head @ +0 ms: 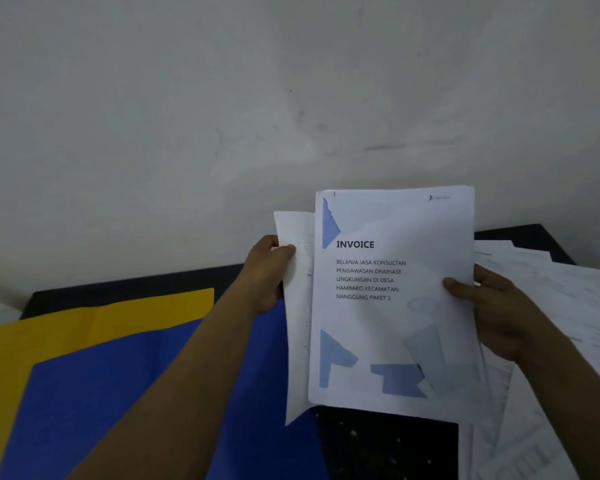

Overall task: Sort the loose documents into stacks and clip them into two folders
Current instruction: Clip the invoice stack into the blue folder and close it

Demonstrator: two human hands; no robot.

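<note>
Seen from above and slightly behind two bare arms, over a dark table set against a pale, scuffed wall. Held upright in mid-air above the table, right of centre: a white invoice cover sheet, portrait, headed "INVOICE" in bold dark capitals, with five short lines of small blue capitals beneath. Decorated with pale blue angular shapes, one at the upper left edge and several along the bottom, plus a tiny mark in the top right corner. Slightly curled, with faint grey shadows of print showing through from behind. Right hand clamped on the sheet's right edge, thumb pressed on the front, fingers behind. Left hand closed on a second white sheet, thumb on its front; only a narrow strip visible, tucked behind the invoice's left edge and hanging lower, print too faint to read. Flat on the table at left: a blue folder overlapping a yellow folder, which shows along the far and left sides. On the right: loose documents, white printed pages fanned unevenly, partly beneath the right forearm.
</note>
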